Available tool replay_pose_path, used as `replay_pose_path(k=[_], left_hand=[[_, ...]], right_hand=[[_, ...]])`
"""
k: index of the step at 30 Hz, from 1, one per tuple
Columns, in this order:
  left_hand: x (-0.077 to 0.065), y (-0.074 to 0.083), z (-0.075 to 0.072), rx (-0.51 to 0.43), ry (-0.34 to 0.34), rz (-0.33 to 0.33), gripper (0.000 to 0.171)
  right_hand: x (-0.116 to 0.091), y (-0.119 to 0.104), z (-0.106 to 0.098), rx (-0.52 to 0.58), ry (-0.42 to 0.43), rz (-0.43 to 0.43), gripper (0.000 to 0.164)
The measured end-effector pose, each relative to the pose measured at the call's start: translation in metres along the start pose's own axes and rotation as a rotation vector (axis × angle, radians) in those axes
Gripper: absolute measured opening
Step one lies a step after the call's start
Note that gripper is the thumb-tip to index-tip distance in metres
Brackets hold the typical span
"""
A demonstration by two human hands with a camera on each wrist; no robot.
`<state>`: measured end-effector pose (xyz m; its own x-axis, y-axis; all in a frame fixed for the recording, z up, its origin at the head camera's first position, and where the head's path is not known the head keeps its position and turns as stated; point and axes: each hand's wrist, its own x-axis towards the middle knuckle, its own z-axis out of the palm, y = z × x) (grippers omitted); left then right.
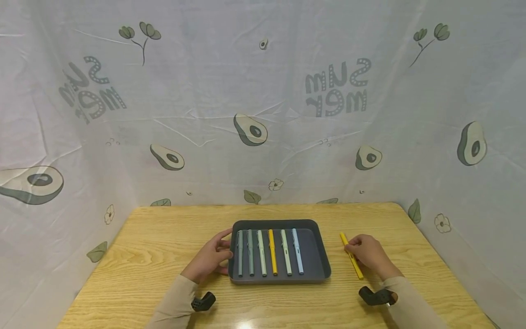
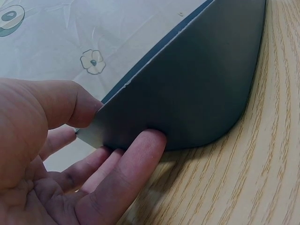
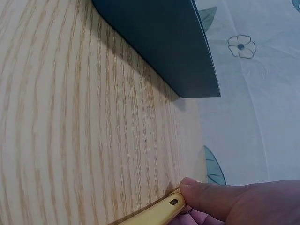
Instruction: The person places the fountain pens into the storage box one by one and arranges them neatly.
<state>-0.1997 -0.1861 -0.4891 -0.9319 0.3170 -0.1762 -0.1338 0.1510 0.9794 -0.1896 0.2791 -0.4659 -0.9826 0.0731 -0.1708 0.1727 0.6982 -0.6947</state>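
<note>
A dark grey tray (image 1: 316, 256) lies on the table with several capped pens side by side in it. From left to right they are grey-green, pale green, yellow (image 1: 273, 252), pale green and light blue (image 1: 297, 251). My left hand (image 1: 211, 258) grips the tray's left side; the left wrist view shows the thumb at the rim and fingers against the outer wall (image 2: 187, 89). To the right of the tray, my right hand (image 1: 368, 254) pinches another yellow pen (image 1: 355, 265) between thumb and fingers. That pen's barrel (image 3: 157, 211) lies along the wood.
The wooden table (image 1: 172, 228) carries the tray and pens. A white curtain (image 1: 213, 173) printed with avocados, leaves and flowers stands behind the table and along both sides. Black wrist devices (image 1: 204, 301) sit on both forearms.
</note>
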Motion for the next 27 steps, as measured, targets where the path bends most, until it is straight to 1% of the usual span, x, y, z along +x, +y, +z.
replay_pose_path(k=[6,9,17,22,27], left_hand=[[-0.0014,0.0004,-0.0003,0.006,-0.006,0.006,0.073],[-0.0015,0.0001,-0.0004,0.001,-0.008,0.007,0.074],[-0.0005,-0.0006,0.0001,0.020,0.003,-0.005,0.073],[-0.0013,-0.0004,0.0004,0.039,0.003,-0.002,0.072],[-0.0003,-0.0005,0.0009,0.037,0.009,0.001,0.072]], right_hand=[[0.0013,0.0032,-0.0033,-0.007,0.004,0.014,0.024],[0.0017,0.0053,-0.0041,-0.030,0.016,0.003,0.024],[0.0016,0.0099,0.0006,-0.140,0.062,-0.053,0.029],[-0.0009,0.0080,0.0024,-0.164,0.064,-0.050,0.030],[-0.0032,0.0042,0.0034,-0.185,0.057,-0.053,0.031]])
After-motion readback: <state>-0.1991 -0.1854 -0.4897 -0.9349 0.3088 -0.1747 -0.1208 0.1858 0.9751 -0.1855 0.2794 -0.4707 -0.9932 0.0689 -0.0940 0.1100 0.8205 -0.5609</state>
